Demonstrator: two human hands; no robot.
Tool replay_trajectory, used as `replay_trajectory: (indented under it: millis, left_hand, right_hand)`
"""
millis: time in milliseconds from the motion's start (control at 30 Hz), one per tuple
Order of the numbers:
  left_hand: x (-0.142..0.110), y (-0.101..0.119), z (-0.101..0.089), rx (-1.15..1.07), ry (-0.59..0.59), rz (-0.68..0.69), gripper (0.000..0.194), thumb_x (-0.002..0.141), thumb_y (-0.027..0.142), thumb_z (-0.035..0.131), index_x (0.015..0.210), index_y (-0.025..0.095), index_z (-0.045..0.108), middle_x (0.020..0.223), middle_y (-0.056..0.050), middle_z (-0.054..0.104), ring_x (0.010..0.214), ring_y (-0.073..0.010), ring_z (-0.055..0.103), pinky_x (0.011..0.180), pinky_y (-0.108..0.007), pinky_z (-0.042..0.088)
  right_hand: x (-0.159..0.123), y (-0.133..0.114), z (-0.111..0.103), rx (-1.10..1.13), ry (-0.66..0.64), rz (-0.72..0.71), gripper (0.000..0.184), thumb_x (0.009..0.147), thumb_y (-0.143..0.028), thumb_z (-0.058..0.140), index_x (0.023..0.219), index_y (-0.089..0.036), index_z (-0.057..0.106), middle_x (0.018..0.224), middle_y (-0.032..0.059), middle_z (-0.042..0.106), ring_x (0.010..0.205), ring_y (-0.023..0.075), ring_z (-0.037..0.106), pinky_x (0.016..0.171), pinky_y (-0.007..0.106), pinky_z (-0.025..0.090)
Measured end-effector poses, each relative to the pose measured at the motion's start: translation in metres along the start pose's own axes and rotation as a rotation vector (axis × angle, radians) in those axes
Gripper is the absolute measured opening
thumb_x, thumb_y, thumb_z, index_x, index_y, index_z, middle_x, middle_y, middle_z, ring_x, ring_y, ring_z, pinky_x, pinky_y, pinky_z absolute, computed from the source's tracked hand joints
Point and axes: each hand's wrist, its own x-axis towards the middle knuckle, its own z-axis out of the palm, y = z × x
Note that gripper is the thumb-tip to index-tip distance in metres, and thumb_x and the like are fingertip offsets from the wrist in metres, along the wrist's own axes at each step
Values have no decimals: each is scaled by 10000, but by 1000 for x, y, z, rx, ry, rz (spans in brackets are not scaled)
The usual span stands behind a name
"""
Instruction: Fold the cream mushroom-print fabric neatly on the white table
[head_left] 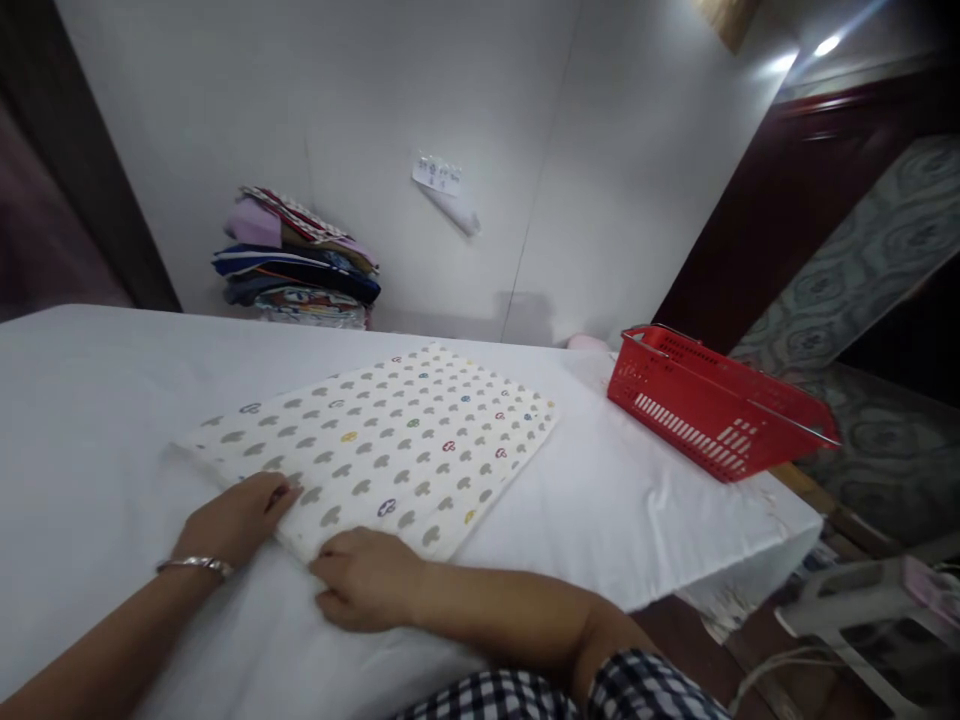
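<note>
The left hand (238,518) and right hand (371,580) each grip the cloth's (397,440) near edge. It lies flat on the worktop (577,510).

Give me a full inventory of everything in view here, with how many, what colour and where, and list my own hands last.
White mushroom-print cloth: one, grey and multicoloured motifs, mid-table
White cloth-covered table: one, white, beneath it
Stack of folded fabrics: one, mixed colours, far side, left; pieces uncountable
Red plastic basket with metal handles: one, red, table's right end
Paper note: one, white, on wall
Smooth wall: one, pale grey, behind table
Dark wooden panel: one, reddish-brown, right background
Plastic stool-like object: one, off-white, lower right
Ceiling light: one, white, top right
Metal bracelet: one, silver, left wrist
Checked garment: black and white, bottom
Left hand, right hand: one each, bare, cloth's near edge
</note>
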Motion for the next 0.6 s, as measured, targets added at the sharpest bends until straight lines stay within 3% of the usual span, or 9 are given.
replay_trajectory:
  millis: [133, 300, 367, 433, 500, 600]
  left_hand:
    - [-11, 25, 5, -9, 185, 177, 365, 779, 483, 256, 736, 284, 558, 778, 4, 650, 787, -236, 571, 706, -399, 447]
    - [-49, 62, 16, -194, 60, 548, 245, 790, 418, 417, 827, 306, 631, 861, -15, 669, 819, -198, 593, 744, -330, 477]
    - [-65, 63, 22, -228, 75, 636, 270, 755, 443, 502, 978, 344, 618, 989, -3, 659, 916, -204, 585, 800, -318, 476]
    - [-76, 60, 26, -229, 86, 676, 436, 715, 474, 563, 1137, 362, 552, 1114, -6, 619, 1010, -221, 557, 845, -328, 468]
    - [-80, 56, 28, -221, 58, 678, 522, 710, 485, 573, 1212, 359, 501, 1167, -19, 591, 1050, -235, 539, 863, -345, 462]
    - [-78, 59, 28, -228, 6, 645, 439, 756, 464, 528, 1179, 346, 537, 1134, -37, 604, 1030, -235, 548, 861, -363, 451]
  right_hand:
    - [-27, 12, -7, 79, -5, -114, 224, 848, -296, 417, 945, -151, 557, 1068, 49, 584, 1019, 127, 502, 900, 214, 389]
    - [-58, 25, -14, 211, 31, -142, 255, 867, -260, 376, 1020, -162, 555, 1144, 47, 574, 1133, 96, 446, 962, 204, 336]
    - [-74, 40, -19, 270, 60, -13, 243, 859, -239, 383, 1000, -190, 575, 1112, 33, 598, 1096, 98, 480, 943, 224, 359]
    - [-93, 63, -27, 317, 137, 237, 235, 849, -230, 397, 968, -210, 598, 1073, 34, 618, 1041, 118, 522, 909, 260, 392]
    - [-112, 90, -33, 358, 309, 520, 240, 840, -220, 390, 916, -199, 617, 1009, 40, 637, 961, 128, 562, 867, 276, 420]
    - [-138, 124, -39, 425, 581, 824, 221, 795, -231, 427, 855, -157, 627, 891, 61, 657, 838, 148, 595, 771, 280, 463]
